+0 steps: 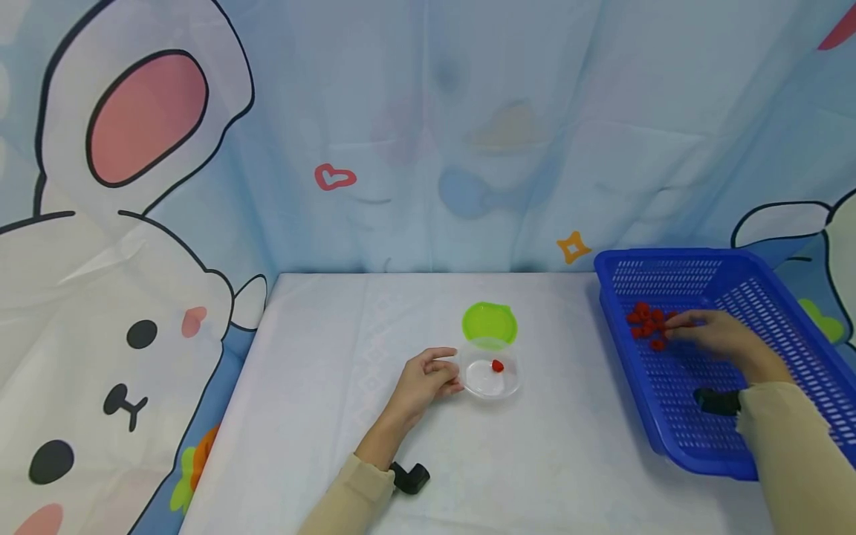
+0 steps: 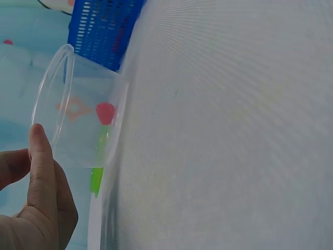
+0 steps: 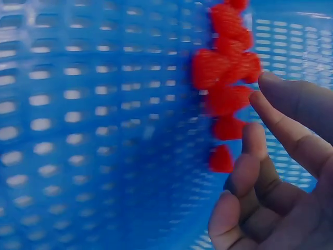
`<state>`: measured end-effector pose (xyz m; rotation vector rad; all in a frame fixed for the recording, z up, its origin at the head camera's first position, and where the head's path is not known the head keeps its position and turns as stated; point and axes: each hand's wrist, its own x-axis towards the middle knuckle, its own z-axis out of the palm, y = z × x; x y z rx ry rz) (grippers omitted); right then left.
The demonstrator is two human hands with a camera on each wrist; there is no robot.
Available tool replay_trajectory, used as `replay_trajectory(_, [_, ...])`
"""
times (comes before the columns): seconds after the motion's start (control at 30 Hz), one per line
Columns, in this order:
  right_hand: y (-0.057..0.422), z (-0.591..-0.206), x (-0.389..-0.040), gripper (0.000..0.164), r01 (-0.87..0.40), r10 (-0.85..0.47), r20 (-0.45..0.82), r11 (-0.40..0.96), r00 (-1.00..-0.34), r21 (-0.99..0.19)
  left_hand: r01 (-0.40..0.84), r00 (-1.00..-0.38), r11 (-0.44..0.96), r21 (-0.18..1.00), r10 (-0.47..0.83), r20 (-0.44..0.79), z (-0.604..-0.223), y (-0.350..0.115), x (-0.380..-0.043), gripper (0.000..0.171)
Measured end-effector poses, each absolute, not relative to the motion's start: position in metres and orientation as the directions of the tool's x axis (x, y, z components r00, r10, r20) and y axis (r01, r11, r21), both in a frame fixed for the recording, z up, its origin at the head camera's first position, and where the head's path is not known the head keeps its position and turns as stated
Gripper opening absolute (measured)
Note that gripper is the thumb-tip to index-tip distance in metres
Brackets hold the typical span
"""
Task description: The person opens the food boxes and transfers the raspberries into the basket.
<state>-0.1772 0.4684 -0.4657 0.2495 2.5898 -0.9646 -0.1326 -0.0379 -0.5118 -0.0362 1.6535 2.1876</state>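
Note:
My left hand (image 1: 428,374) is at the left side of a clear plastic cup (image 1: 490,386), its fingertips right at the rim. In the left wrist view the index finger is fairly straight against the cup. One small red berry-like piece (image 1: 498,365) lies inside the cup. My right hand (image 1: 725,338) reaches into a blue basket (image 1: 625,386), beside a cluster of red berry-like pieces (image 3: 226,62). Thumb and index fingertips are close together at the edge of the cluster, with a small gap between them; the other fingers are loosely bent.
A bright green lid (image 1: 490,322) lies just behind the cup. The perforated basket stands at the table's right side, its raised walls around the right hand. A white cloth covers the table (image 1: 321,386); a printed curtain (image 1: 414,111) hangs behind it.

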Motion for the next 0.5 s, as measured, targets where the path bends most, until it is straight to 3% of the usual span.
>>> replay_trajectory(0.5, [0.353, -0.383, -0.151, 0.043, -0.028, -0.08, -0.063, 0.811, -0.995, -0.585, -0.31, -0.924, -0.222, 0.924, 0.298, -0.239, -0.512, -0.039, -0.132, 0.037])
